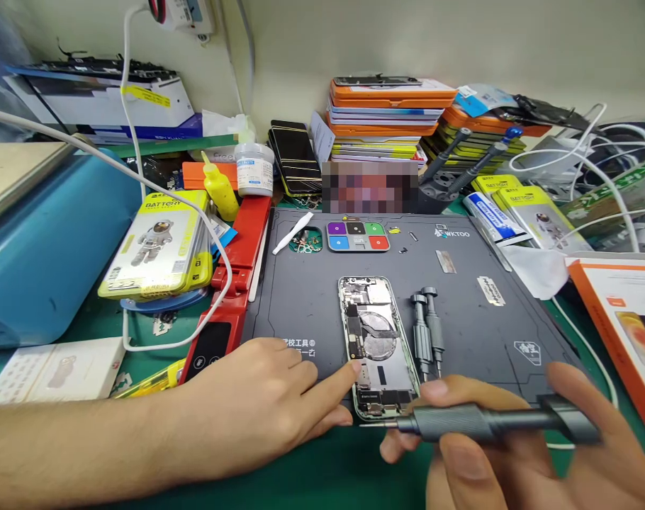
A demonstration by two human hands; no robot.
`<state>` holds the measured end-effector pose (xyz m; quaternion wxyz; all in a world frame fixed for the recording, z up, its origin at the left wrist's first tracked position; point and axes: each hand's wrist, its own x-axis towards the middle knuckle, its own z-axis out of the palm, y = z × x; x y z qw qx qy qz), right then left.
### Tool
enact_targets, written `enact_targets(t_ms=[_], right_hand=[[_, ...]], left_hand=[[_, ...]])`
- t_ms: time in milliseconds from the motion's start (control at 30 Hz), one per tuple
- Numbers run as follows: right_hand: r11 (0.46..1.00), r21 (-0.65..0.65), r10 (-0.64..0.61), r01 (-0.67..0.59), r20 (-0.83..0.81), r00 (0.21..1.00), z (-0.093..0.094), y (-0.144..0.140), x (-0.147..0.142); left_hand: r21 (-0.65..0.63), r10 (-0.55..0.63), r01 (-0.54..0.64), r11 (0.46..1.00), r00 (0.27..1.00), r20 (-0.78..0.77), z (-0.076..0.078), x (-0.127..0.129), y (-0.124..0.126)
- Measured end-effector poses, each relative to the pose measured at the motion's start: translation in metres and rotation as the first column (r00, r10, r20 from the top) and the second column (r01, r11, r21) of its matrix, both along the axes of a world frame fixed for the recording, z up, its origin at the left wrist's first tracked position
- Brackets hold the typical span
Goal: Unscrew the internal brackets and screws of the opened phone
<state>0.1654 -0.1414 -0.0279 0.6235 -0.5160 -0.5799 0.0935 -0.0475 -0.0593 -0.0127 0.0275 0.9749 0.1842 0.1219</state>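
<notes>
the phone (378, 347) lies opened, back cover off and its boards and coil bare, on the grey mat (476, 333) near the bench's front edge. the left hand (269, 404) rests half-curled beside it, forefinger touching the frame's left side, holding nothing. the right hand (514, 453) grips a screwdriver (487, 421), tip at the phone's lower end. judging by this, disassembly is well underway, with inner parts still seated. two spare drivers (427, 329) lie just right of the phone; battery boxes (157, 244), cables and stacked cases crowd the mat's edges.
</notes>
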Motion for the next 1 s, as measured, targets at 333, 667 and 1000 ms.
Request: enact_targets(t_ms=[333, 667, 1000], right_hand=[[0.963, -0.172, 0.154, -0.207, -0.279, 0.948, -0.001, 0.012, -0.003], [0.945, -0.279, 0.072, -0.170, -0.330, 0.941, 0.004, 0.005, -0.014], [0.904, -0.367, 0.013, -0.219, -0.489, 0.872, 0.012, 0.002, -0.024]], left_hand=[[-0.032, -0.014, 0.013, 0.999, 1.000, -0.022, 0.003, -0.001, 0.000], [-0.003, -0.018, 0.018, 1.000, 0.999, -0.045, 0.003, -0.002, -0.001], [-0.014, -0.019, 0.018, 1.000, 1.000, -0.021, 0.003, 0.002, 0.000]])
